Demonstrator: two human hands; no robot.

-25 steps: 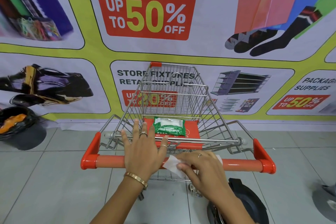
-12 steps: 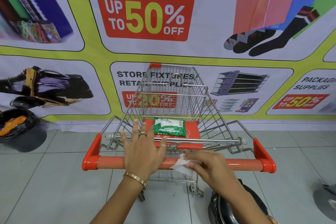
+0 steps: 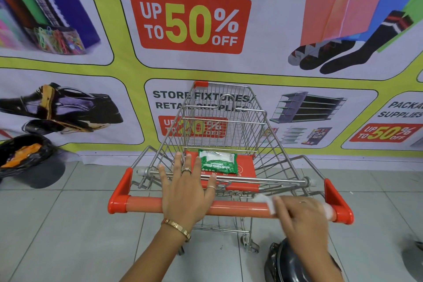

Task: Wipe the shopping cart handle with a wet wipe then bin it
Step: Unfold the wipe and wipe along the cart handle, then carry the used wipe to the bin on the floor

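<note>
Bin [image 3: 295, 263] nearest, dark, on floor under right wrist. Right hand [image 3: 304, 215] blurred, pressing white wet wipe [image 3: 266, 202] onto orange cart handle [image 3: 229, 209] near right end — left hand [image 3: 185, 192] flat, fingers spread, on handle. Beyond: green wipes pack [image 3: 217, 163] on cart seat.

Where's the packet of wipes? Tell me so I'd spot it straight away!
Find the silver wire shopping cart with the long orange handle bar. Just beyond the handle is its flat red fold-down seat, and the green-and-white plastic wipes packet lies flat on it. It is the only green thing in the cart.
</note>
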